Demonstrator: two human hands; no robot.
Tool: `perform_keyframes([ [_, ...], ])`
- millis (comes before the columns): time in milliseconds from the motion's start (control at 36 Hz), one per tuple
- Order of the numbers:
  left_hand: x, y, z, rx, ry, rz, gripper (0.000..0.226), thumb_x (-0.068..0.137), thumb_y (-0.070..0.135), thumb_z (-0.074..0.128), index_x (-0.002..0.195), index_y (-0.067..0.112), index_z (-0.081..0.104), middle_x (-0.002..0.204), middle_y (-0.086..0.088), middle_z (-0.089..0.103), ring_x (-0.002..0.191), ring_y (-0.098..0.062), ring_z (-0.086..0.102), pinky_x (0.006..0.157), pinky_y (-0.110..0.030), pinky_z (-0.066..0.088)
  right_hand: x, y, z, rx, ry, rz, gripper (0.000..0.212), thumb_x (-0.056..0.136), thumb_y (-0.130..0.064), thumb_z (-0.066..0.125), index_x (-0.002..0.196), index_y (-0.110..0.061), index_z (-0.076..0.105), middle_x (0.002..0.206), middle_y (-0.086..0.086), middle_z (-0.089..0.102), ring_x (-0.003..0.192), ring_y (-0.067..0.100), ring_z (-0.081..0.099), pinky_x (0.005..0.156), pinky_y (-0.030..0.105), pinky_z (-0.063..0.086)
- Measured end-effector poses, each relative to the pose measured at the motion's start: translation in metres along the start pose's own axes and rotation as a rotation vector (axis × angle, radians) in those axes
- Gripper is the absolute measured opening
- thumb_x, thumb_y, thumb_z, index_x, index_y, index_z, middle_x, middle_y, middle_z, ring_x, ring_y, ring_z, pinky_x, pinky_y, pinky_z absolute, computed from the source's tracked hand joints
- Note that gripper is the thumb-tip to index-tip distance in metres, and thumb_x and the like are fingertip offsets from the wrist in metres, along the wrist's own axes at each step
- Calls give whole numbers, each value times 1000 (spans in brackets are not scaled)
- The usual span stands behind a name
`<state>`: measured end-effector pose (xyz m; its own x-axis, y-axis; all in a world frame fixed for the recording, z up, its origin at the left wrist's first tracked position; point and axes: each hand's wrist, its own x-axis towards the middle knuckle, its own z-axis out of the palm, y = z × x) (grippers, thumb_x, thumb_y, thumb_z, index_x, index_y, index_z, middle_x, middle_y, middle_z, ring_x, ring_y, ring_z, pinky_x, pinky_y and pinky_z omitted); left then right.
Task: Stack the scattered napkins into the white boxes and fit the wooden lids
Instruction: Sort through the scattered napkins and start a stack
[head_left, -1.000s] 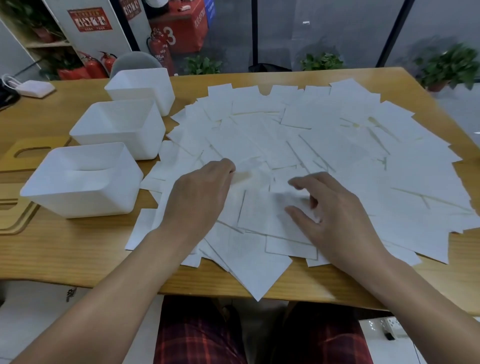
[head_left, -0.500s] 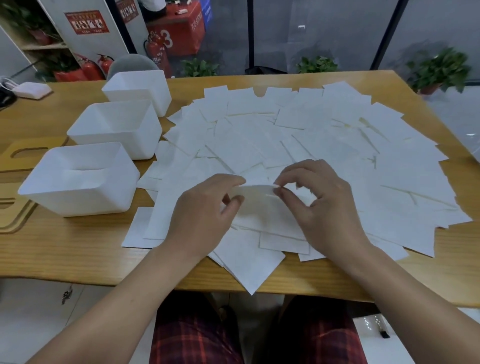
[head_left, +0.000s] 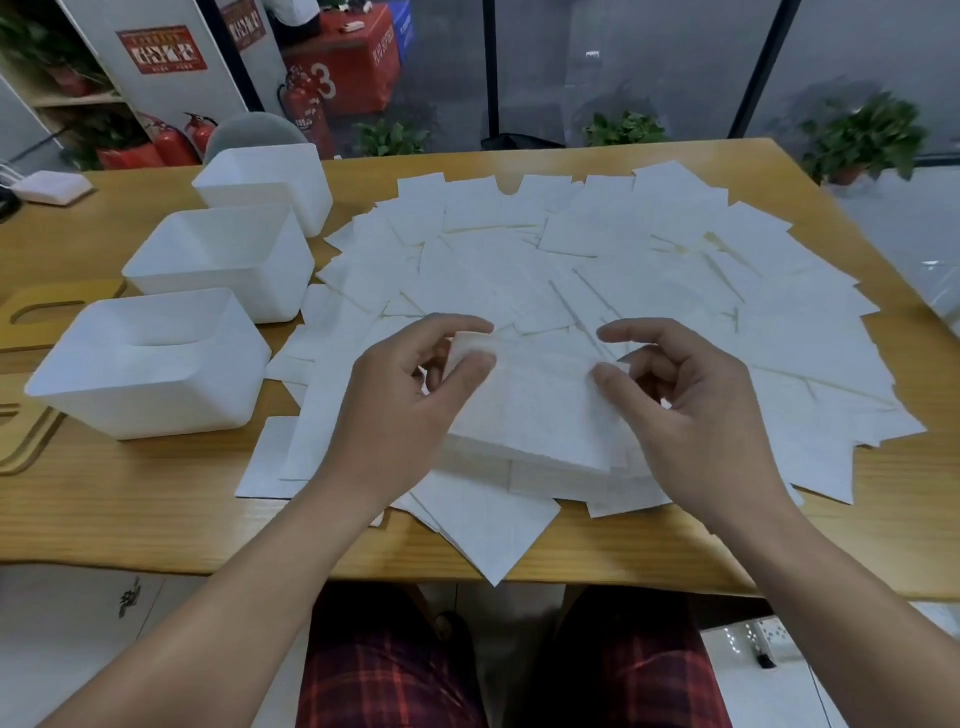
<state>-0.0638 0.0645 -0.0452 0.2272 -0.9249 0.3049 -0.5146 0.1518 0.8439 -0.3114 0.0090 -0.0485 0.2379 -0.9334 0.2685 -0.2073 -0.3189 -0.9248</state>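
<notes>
Three white boxes block the table's left; scattered napkins cover the middle.

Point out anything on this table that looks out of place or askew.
One napkin at the near edge juts a corner past the table rim, where it could slide off. The three white boxes are upright and empty.

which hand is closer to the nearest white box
Left. The left hand pinches the left end of the lifted napkin, just right of the nearest white box. The right hand pinches the napkin's other end, farther right of the box.
</notes>
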Motion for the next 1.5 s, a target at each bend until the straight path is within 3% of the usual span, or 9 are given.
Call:
perform_keyframes([
  [83, 1, -8, 5, -6, -62, -57, 22, 105, 30, 73, 126, 35, 72, 65, 3, 49, 62, -11, 45, 67, -18, 42, 1, 10, -1, -40, -5, 44, 18, 100, -19, 75, 114, -31, 73, 69, -2, 62, 59, 10, 51, 60, 18, 41],
  [250, -1, -24, 13, 174, -87, -78, 37, 104, 34, 72, 140, 35, 65, 76, 3, 67, 72, -14, 63, 79, -10, 45, 5, 32, 5, -276, -15, 40, 21, 100, -23, 75, 119, -31, 69, 70, -8, 63, 60, 13, 61, 65, 16, 47],
  [417, 2, -27, 13, 277, -93, -84, 42, 101, 38, 75, 142, 34, 65, 83, 14, 70, 78, -6, 65, 79, -18, 49, 6, 43, 8, -376, 1, -16, 16, 100, -22, 75, 116, -24, 72, 68, -10, 62, 60, 15, 63, 69, 32, 55],
  [611, 9, -30, 7, 357, -90, -65, 34, 100, 41, 75, 133, 34, 70, 84, 16, 70, 79, -4, 63, 74, -24, 52, 6, 48, 9, -400, 15, -50, 11, 100, -21, 76, 110, -22, 74, 69, -12, 59, 66, 15, 62, 72, 36, 56],
  [861, 37, -52, 7, 620, -2, 128, 23, 107, 24, 67, 129, 20, 74, 117, 8, 72, 101, -11, 61, 89, -25, 47, 6, 48, 11, -504, 12, -123, 24, 98, -22, 78, 122, -21, 74, 116, -17, 58, 72, 12, 61, 70, 28, 53],
  [1111, 55, -61, 12, 741, 4, 233, 18, 111, 18, 57, 102, 16, 72, 95, 1, 70, 87, -22, 59, 75, -46, 54, 4, 46, 11, -486, -24, -147, 19, 98, -25, 77, 116, -23, 76, 117, -18, 60, 77, 12, 61, 71, 27, 53],
  [1333, 29, -30, 5, 597, 47, 333, 15, 112, 19, 60, 112, 18, 75, 106, 7, 73, 90, -13, 66, 76, -34, 56, 3, 25, 15, -303, -30, -70, 20, 100, -30, 76, 120, -29, 73, 99, -21, 68, 77, 15, 65, 67, 17, 46],
  [1417, 11, -16, 7, 513, 23, 356, 11, 110, 16, 65, 112, 18, 76, 105, 11, 72, 90, -7, 65, 77, -30, 55, 6, 10, 19, -74, -72, 79, 30, 104, -39, 69, 133, -32, 66, 105, -12, 77, 75, 17, 72, 63, 27, 55],
  [1500, -6, -9, 14, 490, -23, 388, 11, 110, 15, 66, 111, 17, 76, 106, 9, 73, 95, -10, 67, 79, -35, 57, 14, 4, 21, 19, -84, 180, 38, 106, -48, 62, 139, -31, 60, 87, -1, 80, 69, 12, 72, 63, 30, 52],
])
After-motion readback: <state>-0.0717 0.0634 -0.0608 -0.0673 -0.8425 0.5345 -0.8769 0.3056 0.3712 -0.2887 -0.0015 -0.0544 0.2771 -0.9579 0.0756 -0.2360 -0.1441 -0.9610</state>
